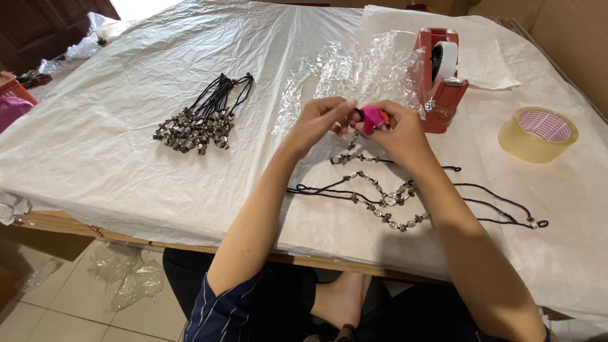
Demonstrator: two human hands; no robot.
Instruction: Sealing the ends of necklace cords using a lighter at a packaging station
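Nearest, beaded necklaces point(386, 201) on black cords lie on the desk point(114, 158). Just past them, the left hand point(320, 120) and right hand point(398, 130) pinch a small pink thing point(372, 118) between them, working it with fingertips. At ten o'clock sits a necklace bundle point(201, 123); at one o'clock, a red tape dispenser point(439, 79).

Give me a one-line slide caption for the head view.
Both hands, left hand and right hand, pinch a small pink piece above beaded cord necklaces beside a red tape dispenser.
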